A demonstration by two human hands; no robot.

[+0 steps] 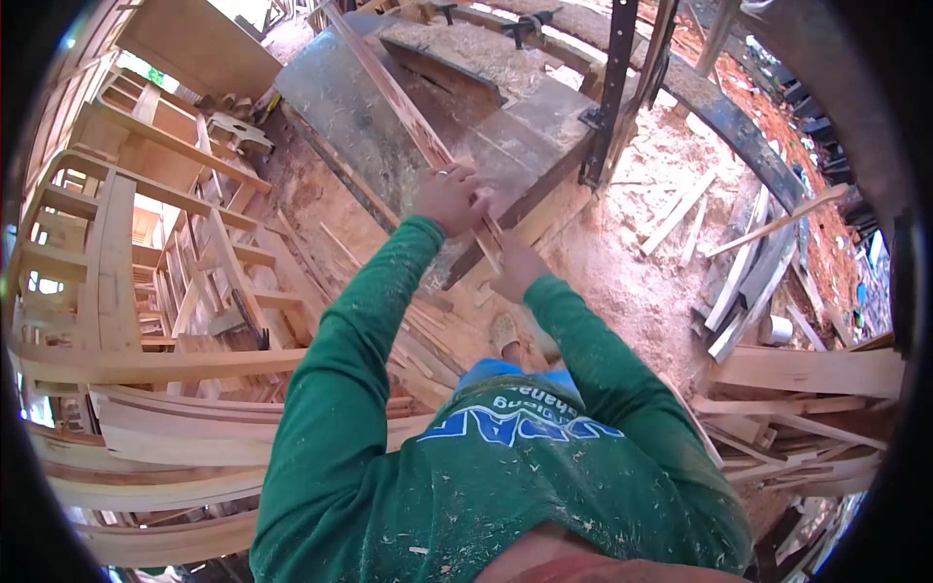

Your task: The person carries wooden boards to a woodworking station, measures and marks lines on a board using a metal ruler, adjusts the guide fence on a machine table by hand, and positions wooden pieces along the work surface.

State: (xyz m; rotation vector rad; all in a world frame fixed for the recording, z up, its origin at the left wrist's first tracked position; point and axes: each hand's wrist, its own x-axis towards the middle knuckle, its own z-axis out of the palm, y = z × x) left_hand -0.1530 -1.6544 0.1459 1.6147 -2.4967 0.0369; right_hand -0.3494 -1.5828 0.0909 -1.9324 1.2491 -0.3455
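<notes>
A long, narrow wooden strip (pixel 400 109) with a rough reddish-brown face slants across a metal machine table (pixel 335 102). My left hand (pixel 452 199), with a ring on one finger, is wrapped over the strip near the table's front edge. Closer to my body, my right hand (pixel 518 267) grips the near end of the same strip, its fingertips partly hidden. Both sleeves are green and dusted with shavings. Behind the strip, a dark upright plate (pixel 442 70) stands along the tabletop.
Wooden frames (pixel 117 253) and stacked boards (pixel 194 428) crowd the left side. More planks (pixel 807 374) lie at the right. Sawdust (pixel 622 282) covers the floor, with offcuts (pixel 678 214) on it. A dark metal post (pixel 614 92) rises beside the table's right edge.
</notes>
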